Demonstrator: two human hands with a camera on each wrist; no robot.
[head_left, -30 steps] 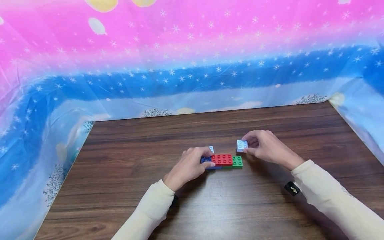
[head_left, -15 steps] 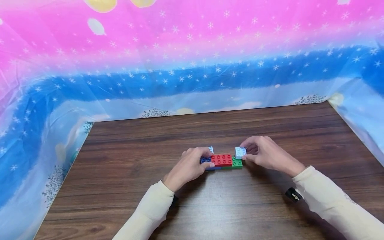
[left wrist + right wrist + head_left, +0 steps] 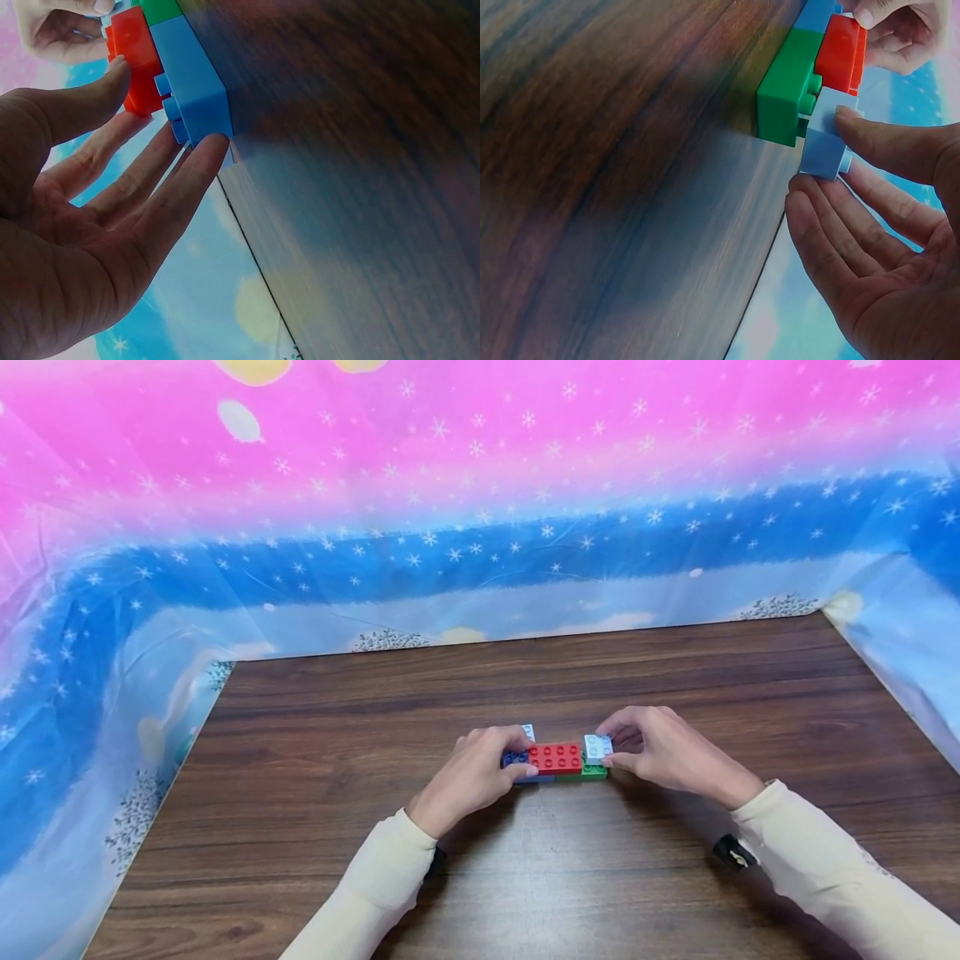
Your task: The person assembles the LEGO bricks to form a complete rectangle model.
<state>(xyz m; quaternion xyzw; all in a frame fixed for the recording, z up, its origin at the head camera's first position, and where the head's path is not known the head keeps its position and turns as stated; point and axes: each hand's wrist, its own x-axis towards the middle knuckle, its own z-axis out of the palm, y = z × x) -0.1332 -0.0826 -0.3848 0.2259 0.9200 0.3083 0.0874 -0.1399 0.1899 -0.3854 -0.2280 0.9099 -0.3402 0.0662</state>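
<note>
A red building brick (image 3: 557, 759) sits across the top of a blue brick (image 3: 196, 82) and a green brick (image 3: 784, 90) laid end to end on the table. My left hand (image 3: 472, 768) holds the red brick between thumb and fingers, its other fingertips at the blue brick's end in the left wrist view. With thumb and fingers my right hand (image 3: 667, 750) pinches a small light-blue brick (image 3: 828, 135) over the green brick's studs. In the right wrist view this brick is slightly tilted, a gap showing between it and the green brick.
Another small pale brick (image 3: 528, 732) stands just behind the left hand, partly hidden by the fingers. The wood-grain table (image 3: 360, 710) carries everything. A pink and blue snowflake cloth (image 3: 480, 560) hangs along its back and sides.
My right hand has brought the light-blue brick toward me and slightly left, from behind the green brick to over its right end. The left hand has stayed on the red brick.
</note>
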